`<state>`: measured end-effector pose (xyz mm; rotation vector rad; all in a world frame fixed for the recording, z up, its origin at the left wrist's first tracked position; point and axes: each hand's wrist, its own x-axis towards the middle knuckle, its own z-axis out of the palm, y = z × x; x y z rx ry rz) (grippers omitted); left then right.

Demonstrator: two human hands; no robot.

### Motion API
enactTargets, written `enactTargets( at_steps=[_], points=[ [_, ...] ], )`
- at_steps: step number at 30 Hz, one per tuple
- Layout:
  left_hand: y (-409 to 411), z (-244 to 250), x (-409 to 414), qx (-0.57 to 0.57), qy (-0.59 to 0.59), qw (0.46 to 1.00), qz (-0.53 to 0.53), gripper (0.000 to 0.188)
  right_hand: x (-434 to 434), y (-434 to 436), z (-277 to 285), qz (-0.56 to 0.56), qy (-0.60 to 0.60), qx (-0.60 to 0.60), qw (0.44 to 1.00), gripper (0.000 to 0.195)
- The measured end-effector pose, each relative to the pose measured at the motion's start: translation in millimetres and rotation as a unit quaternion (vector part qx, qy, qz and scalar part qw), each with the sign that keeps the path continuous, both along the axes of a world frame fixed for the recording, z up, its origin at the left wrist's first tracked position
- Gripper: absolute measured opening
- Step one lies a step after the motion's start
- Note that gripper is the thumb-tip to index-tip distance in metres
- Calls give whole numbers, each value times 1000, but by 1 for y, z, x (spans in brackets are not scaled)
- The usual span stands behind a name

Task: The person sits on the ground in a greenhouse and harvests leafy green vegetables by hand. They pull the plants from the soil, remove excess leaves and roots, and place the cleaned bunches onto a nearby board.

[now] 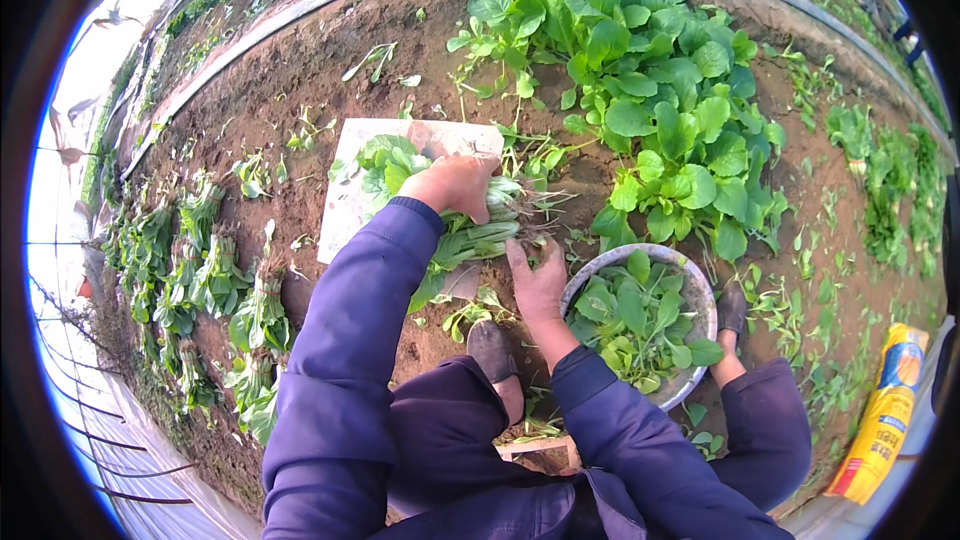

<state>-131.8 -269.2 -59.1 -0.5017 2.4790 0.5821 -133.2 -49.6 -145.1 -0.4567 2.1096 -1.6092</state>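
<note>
My left hand (459, 184) grips a bunch of leafy greens (480, 235) from above, around its pale stems. The leaves point left over a whitish board (346, 229) lying on the soil. Bare roots (536, 211) stick out to the right of the board. My right hand (538, 285) is at the lower side of the root end, its thumb and fingers curled close to the roots. Whether it pinches any of them cannot be made out. Just right of that hand stands a round basin (703, 292) holding loose green leaves (634, 315).
A large heap of leafy greens (675, 112) lies beyond the basin. Several tied bunches (217, 274) rest on the soil at left, with more greens (889, 187) at far right. A yellow printed bag (881, 420) lies lower right. A small wooden stool (540, 446) shows beneath me.
</note>
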Motion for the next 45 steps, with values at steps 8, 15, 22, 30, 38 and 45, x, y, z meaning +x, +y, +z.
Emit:
enactTargets(
  at_steps=[8, 15, 22, 30, 38, 45],
  points=[
    [-3, -4, 1, -60, 65, 996, -3, 72, -73, -62, 51, 211, 408, -19, 888, 41],
    [-2, 10, 46, -268, 254, 929, 14, 54, -87, -86, 34, 205, 318, 67, 923, 31],
    [-25, -27, 45, -260, 221, 940, 8, 39, -103, -117, 37, 268, 179, 183, 929, 36],
    [-43, -34, 30, -291, 198, 936, -25, 37, -93, -119, 21, 226, 141, 207, 941, 36],
    [-3, -42, 29, -247, 261, 924, 131, 31, -113, -122, 13, 249, 106, 188, 944, 38],
    [3, -51, 36, -286, 282, 911, 95, 36, -205, -97, -95, -118, -422, 77, 896, 37]
  ],
)
